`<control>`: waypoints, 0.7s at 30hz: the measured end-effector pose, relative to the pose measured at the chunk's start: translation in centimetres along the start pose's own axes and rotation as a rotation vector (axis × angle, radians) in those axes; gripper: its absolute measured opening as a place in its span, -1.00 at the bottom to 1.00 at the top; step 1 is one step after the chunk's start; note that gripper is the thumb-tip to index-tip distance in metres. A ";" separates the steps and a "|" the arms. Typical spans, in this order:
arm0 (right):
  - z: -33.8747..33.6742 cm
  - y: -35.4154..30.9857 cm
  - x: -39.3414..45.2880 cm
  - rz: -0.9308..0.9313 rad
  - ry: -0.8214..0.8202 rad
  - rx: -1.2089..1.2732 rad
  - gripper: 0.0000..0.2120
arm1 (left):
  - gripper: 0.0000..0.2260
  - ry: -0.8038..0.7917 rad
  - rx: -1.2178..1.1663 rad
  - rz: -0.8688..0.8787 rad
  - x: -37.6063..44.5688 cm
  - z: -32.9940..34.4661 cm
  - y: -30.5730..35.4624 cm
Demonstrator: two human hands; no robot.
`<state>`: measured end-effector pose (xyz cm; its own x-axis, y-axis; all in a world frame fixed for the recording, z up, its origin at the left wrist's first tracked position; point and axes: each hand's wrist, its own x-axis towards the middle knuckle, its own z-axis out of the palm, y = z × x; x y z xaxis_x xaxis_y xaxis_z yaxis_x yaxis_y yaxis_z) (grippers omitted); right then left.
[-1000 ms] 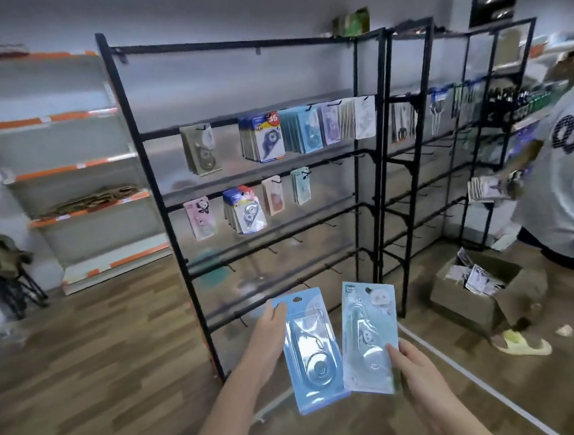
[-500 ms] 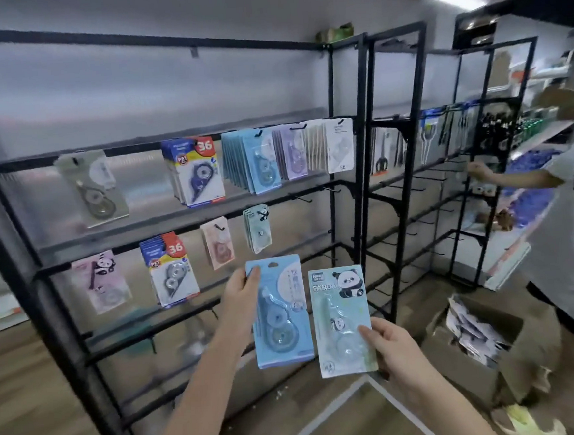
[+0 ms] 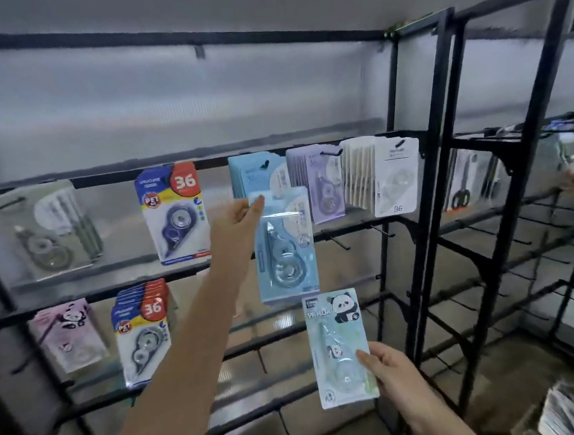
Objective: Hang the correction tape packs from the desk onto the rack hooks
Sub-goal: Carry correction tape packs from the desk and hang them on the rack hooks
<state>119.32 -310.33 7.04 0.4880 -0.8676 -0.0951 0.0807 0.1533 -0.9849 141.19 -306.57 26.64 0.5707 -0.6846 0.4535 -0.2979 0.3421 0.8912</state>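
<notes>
pale blue correction tape pack (image 3: 286,248), mint-green pack with a black-and-white panda print (image 3: 338,347), blue-and-yellow packs with a red "36" corner (image 3: 172,211), lilac packs (image 3: 320,183), white packs (image 3: 396,178), pink panda pack (image 3: 69,334), black rack frame (image 3: 427,185)

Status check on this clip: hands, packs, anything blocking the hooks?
Left hand pinches blue pack, raised at matching blue stack. Right hand holds panda pack low. Neither hung yet. Nothing blocking.

"36" on blue pack (image 3: 173,212)
</notes>
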 end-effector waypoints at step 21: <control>-0.5 1.6 14.9 0.098 -0.381 -0.158 -0.82 | -0.67 0.286 0.201 0.150 8.5 3.0 -1.5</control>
<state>126.31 -323.21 3.97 0.7754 -0.6113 -0.1586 -0.1022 0.1264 -0.9867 144.19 -314.87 29.15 0.6913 -0.4200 0.5880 -0.5222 0.2721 0.8083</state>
